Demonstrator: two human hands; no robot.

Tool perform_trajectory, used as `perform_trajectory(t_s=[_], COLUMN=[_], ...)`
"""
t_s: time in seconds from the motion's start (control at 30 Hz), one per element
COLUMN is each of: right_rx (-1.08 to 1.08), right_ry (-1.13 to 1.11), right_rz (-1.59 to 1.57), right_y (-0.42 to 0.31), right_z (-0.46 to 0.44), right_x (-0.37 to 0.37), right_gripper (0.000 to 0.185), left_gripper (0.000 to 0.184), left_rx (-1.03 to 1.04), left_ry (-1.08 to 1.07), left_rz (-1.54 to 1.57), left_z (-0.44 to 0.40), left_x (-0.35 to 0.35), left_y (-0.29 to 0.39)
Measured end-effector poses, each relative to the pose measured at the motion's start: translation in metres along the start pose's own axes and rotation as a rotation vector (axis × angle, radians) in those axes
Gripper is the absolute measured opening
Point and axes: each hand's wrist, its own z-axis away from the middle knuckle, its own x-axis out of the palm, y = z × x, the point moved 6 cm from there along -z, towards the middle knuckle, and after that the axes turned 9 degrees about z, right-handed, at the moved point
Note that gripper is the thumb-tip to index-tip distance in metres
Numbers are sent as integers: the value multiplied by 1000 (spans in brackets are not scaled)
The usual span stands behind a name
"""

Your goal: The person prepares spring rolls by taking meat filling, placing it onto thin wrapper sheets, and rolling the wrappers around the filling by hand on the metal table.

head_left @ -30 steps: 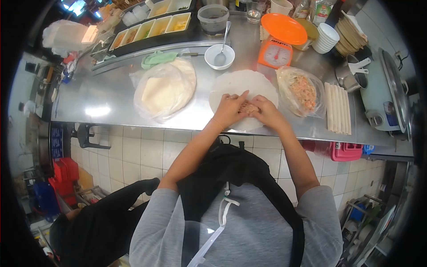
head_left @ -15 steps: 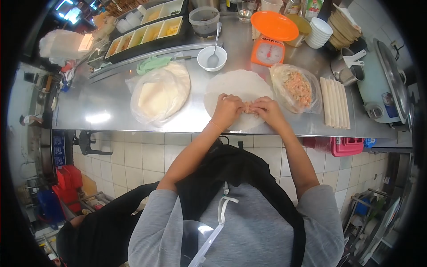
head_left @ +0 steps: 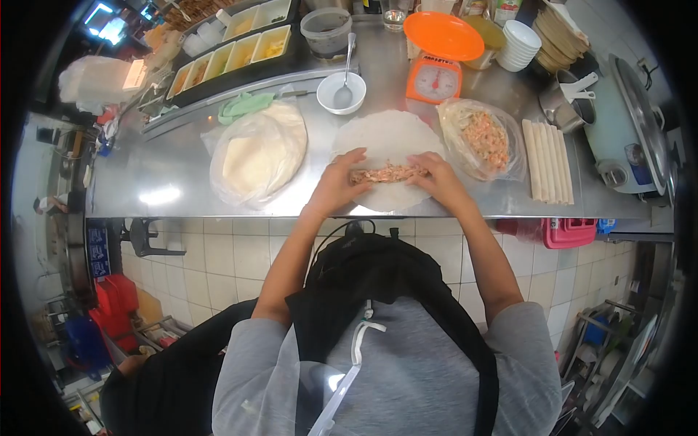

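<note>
A round, thin wrapper sheet (head_left: 385,131) lies flat near the counter's front edge. Across its lower half runs a strip of pinkish minced filling (head_left: 385,174). At the strip's left end is my left hand (head_left: 340,180), its thumb and fingers spread apart on either side. My right hand (head_left: 436,179) is curled about the right end, fingers and thumb against the filling. Right of the wrapper sits an open plastic bag of mixed filling (head_left: 486,142), and past it a row of several finished rolls (head_left: 547,161). To the left, a stack of wrappers (head_left: 254,163) lies in clear plastic.
Behind the wrapper stand a white bowl with a spoon (head_left: 340,94) and an orange kitchen scale (head_left: 434,78). Food trays (head_left: 231,58) line the back left. Stacked white bowls (head_left: 518,45), saucepans (head_left: 567,105) and a large cooker (head_left: 631,138) occupy the right.
The filling, bunched between my hands before, now stretches as a longer strip across the wrapper. My left hand has moved left and its fingers have spread; my right hand has shifted slightly right.
</note>
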Motion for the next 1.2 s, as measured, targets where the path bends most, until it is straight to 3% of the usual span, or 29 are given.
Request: perform_trajectory(t_s=[0.03, 0.1, 0.3, 0.33, 0.4, 0.47, 0.57, 0.67, 0.73, 0.83, 0.9, 0.97, 1.0, 1.1, 1.17, 1.2], right_rx=[1, -280, -214, -226, -203, -252, -274, -262, -276, -203, -269, -245, -218, -128, -109, -91], right_ry=[-5, 49, -94, -99, 103, 113, 119, 58, 3, 3, 68, 32, -8, 41, 66, 88], right_rz=[-2, 346, 587, 588, 465, 397, 392, 489, 523, 336, 483, 517, 548, 355, 337, 320], right_y=[-10, -46, -42, -42, -44, -51, -58, -58, -58, -49, -52, -53, -54, -50, -49, -48], right_z=[-1, -6, -27, -27, -24, -27, -25, -27, -29, -28, -29, -31, -31, -28, -28, -27], right_x=[0, 3, 60, 62, 49, 49, 61, 65, 62, 55, 62, 64, 65, 56, 48, 46], right_gripper=[37, 37, 27, 27, 15, 11, 9, 9, 9, 12, 18, 18, 19, 14, 11, 9], left_gripper=[68, 67, 61, 58, 55, 40, 27, 22, 27, 40, 47, 63, 63, 53, 45, 45], left_rx=[-104, -181, -94, -122, -150, 77, -57, 37, 67, 65, 35, -238, -236, -115, 177, 172], left_ry=[-11, -45, 5, 17, 32, 167, 60, 56, 79, 82, 63, -71, -71, -26, 60, 60], left_rz=[54, 107, 22, 82, 141, 50, 71, -48, -32, -5, 11, 191, 189, 112, 52, 53], left_z=[7, 12, 12, 13, 15, 19, 21, 17, 19, 15, 12, 8, 8, 9, 13, 15], left_x=[-4, -1, 4, 0, -6, -14, -2, -3, -11, -14, -7, 5, 4, -1, -3, -1], left_y=[-7, -14, -16, -11, -14, -15, -33, -23, -18, -5, -5, -26, -24, -17, -9, -12])
